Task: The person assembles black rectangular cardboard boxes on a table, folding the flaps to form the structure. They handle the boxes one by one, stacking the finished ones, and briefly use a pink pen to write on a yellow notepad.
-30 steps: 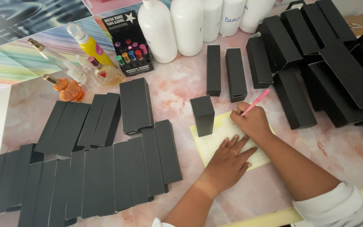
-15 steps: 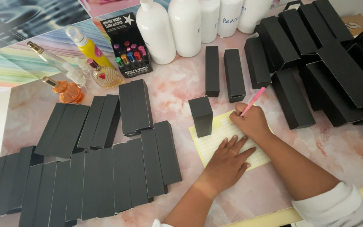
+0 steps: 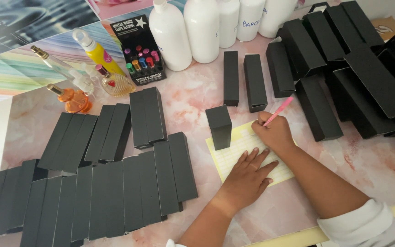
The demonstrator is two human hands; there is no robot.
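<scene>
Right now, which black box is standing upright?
The lone black box on the yellow sheet's corner, just left of the right hand holding the pink pen. All others lie flat.

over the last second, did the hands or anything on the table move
Nothing visibly changed. The right hand still holds the pink pen at the yellow sheet, the left hand still lies flat on it, and the small black box stands on its corner as before.

pink pen [image 3: 278, 111]: slim, tilted, tip down on the sheet's upper right part, top end pointing up-right | yellow lined sheet [image 3: 234, 151]: flat on the pink marbled surface, slightly skewed, small upright black box [image 3: 219, 126] standing at its upper left corner
</scene>
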